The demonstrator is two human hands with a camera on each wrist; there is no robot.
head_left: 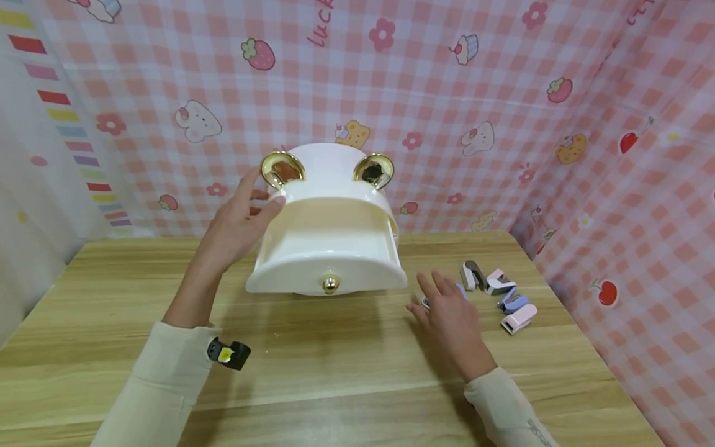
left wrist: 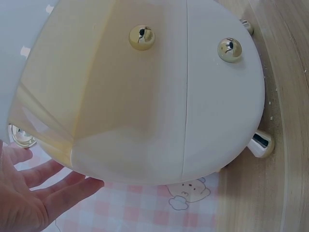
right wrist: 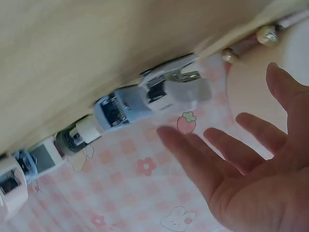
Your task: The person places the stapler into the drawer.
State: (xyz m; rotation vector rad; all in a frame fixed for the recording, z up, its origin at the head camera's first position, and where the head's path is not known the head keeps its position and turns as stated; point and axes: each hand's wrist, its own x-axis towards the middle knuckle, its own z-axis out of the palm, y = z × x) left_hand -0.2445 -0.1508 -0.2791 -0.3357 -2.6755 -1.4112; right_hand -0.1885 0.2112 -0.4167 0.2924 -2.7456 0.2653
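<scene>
A white storage box with gold ears stands mid-table, its upper drawer pulled out toward me by a gold knob. My left hand rests its spread fingers on the box's left side, below the left ear; in the left wrist view those fingers lie along the side. Right of the drawer, my right hand hovers with fingers apart and holds nothing. It partly covers a blue mini stapler and a white one; the right wrist view shows this white stapler beyond the fingertips.
Further right stand a grey-and-white stapler, a pink-and-white one, a blue one and a pink one. Checked cloth hangs behind and right of the wooden table. Gold feet support the box.
</scene>
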